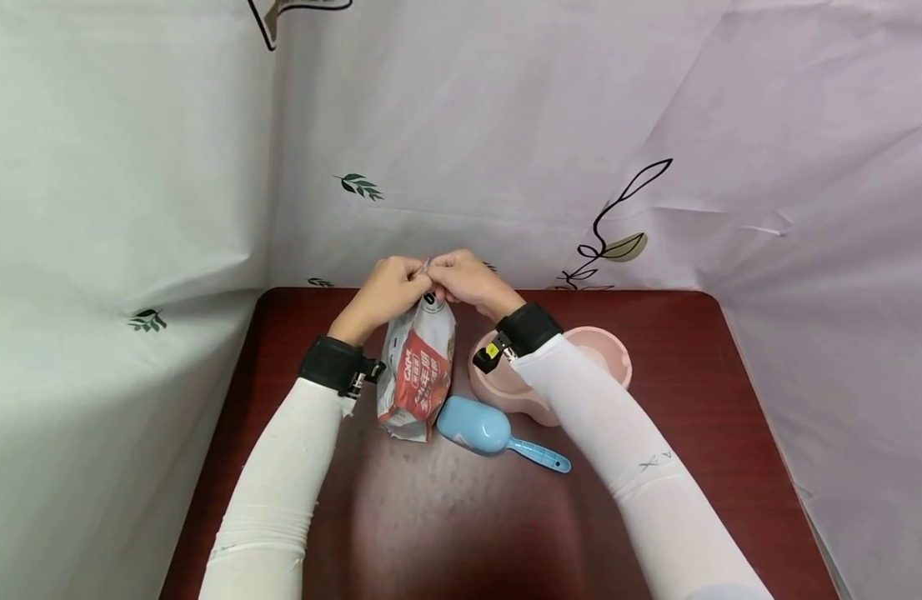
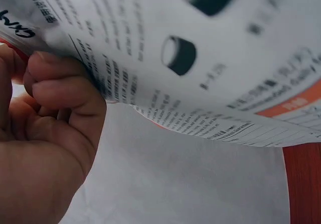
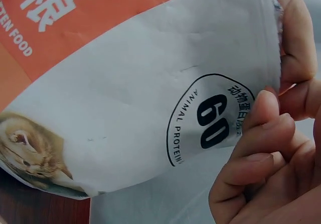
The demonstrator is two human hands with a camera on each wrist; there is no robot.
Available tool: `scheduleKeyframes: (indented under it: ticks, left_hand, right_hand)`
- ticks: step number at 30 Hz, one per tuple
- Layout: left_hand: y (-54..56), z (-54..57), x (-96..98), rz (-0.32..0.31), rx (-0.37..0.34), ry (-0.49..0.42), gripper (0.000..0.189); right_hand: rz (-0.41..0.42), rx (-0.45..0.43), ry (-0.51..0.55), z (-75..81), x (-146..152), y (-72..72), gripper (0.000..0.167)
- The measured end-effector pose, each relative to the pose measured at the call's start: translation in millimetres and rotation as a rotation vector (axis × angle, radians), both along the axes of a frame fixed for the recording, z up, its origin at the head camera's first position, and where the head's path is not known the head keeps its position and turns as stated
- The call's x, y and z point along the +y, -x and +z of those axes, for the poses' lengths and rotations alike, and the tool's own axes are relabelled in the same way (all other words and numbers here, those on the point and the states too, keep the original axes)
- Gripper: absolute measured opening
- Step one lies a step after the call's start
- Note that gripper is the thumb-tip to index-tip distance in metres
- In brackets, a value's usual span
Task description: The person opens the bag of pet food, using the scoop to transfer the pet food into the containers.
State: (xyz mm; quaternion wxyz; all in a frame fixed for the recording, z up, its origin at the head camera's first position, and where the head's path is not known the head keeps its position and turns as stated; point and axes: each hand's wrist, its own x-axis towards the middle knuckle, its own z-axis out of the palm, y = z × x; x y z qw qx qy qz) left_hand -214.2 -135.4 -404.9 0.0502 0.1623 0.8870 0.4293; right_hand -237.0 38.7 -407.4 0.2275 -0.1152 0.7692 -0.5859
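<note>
A white and red bag of kitten food (image 1: 423, 358) stands upright on the table, its printed front with a cat picture filling the right wrist view. At its top edge, my left hand (image 1: 395, 287) pinches the bag with curled fingers; in the left wrist view that hand (image 2: 55, 108) grips beside the printed text panel. My right hand (image 1: 467, 279) pinches the same top edge from the other side, and in the right wrist view its fingers (image 3: 261, 143) are curled at the bag's rim. Both hands meet close together above the bag.
A light blue scoop (image 1: 483, 427) lies face down just right of the bag's base, its handle pointing right. Behind it sits a pink double bowl (image 1: 599, 346), partly covered by my right forearm. The dark red table (image 1: 686, 400) borders a pale patterned curtain (image 1: 468, 150).
</note>
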Motion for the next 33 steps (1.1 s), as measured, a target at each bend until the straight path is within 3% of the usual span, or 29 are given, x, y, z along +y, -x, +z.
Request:
scheduleKeyframes:
  ticks: [4, 12, 18, 26, 30, 33]
  left_hand:
    - [0.2, -0.2, -0.3, -0.002, -0.016, 0.012, 0.031]
    - [3.4, 6.7, -1.4, -0.049, -0.044, 0.174, 0.034]
    - [4.5, 3.4, -1.7, -0.065, -0.06, 0.138, 0.033]
    - [5.4, 3.8, -2.0, -0.086, -0.07, 0.11, 0.024]
    - [6.2, 2.9, -2.5, -0.069, -0.076, 0.079, 0.025]
    - [7.6, 4.8, -2.9, -0.046, -0.118, 0.057, 0.026]
  right_hand:
    - [-0.012, 0.01, 0.029, -3.6, -0.5, -1.3, 0.035]
    - [0.014, -0.026, 0.058, -8.6, 1.0, -1.7, 0.033]
    - [0.051, -0.106, 0.063, -7.6, 1.6, -1.5, 0.035]
    - [0.038, -0.034, -0.019, -4.2, 1.0, 0.8, 0.035]
    - [0.012, -0.03, -0.017, -3.1, -0.7, 1.0, 0.035]
    - [-0.001, -0.027, -0.02, -3.1, -2.5, 0.6, 0.037]
